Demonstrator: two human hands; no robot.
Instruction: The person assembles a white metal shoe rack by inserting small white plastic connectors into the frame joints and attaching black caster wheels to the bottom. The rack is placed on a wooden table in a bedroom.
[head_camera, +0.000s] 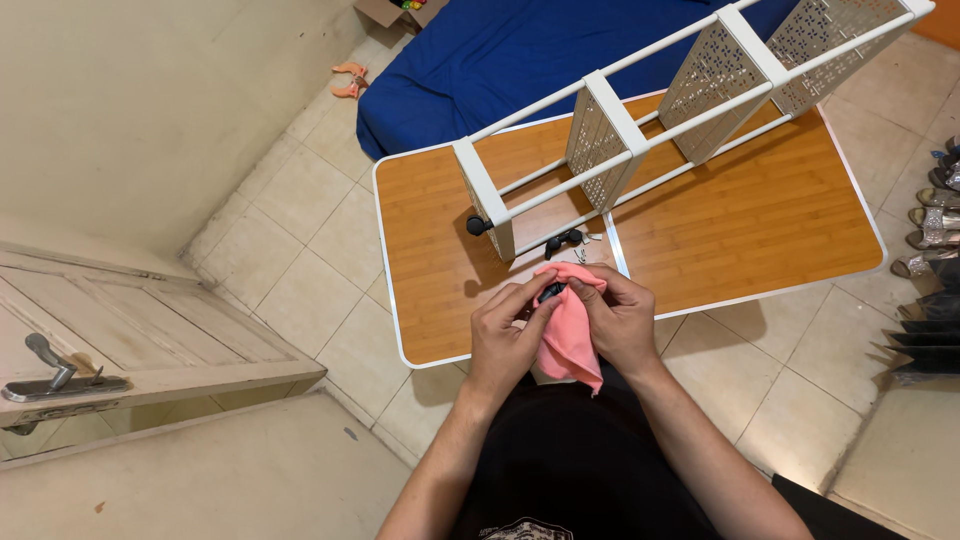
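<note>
Hands, left (507, 335) and right (617, 318), clamped on pink cloth (571, 335) (small black part inside) over table edge (432, 360).

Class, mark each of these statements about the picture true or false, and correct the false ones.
1. Both hands hold a pink cloth. True.
2. The white rack stands on the floor. False: it lies on the wooden table.
3. A small black part sits between the left hand and right hand. True.
4. The bed cover is red. False: it is blue.
5. A door handle shows at the left. True.
</note>
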